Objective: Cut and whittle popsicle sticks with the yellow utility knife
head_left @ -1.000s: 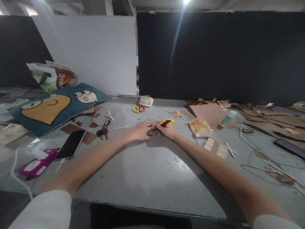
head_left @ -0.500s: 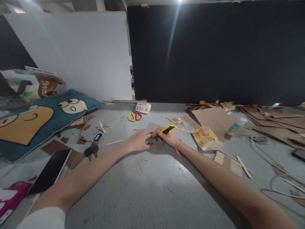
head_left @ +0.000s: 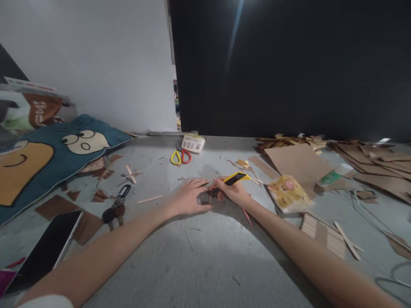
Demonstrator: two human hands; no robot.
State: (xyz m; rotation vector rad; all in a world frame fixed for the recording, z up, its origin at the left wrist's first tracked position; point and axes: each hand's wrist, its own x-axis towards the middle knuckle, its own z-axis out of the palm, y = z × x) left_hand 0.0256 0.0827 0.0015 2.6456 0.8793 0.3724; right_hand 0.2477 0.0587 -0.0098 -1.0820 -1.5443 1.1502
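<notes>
My right hand (head_left: 233,191) grips a yellow and black utility knife (head_left: 236,178), its front end slanting down to the left toward the table. My left hand (head_left: 189,197) rests on the table just left of it, thumb and fingers curved around a small brown piece (head_left: 204,198). That piece is mostly shaded and partly covered, so its shape is unclear. The knife's front end is right at this piece; whether the blade touches it I cannot tell. A thin pink strip (head_left: 246,216) sticks out beneath my right wrist.
Scissors (head_left: 180,157) lie ahead beside a small packet (head_left: 193,143). At right are a yellow packet (head_left: 288,193), wooden sticks (head_left: 324,234), a glue stick (head_left: 334,175) and cardboard sheets (head_left: 297,164). Keys (head_left: 114,212), a phone (head_left: 48,250) and a cushion (head_left: 64,158) are left.
The view has tipped down and come slightly closer. Both hands stay together at the small brown piece, and the knife remains in my right hand, shifted slightly.
</notes>
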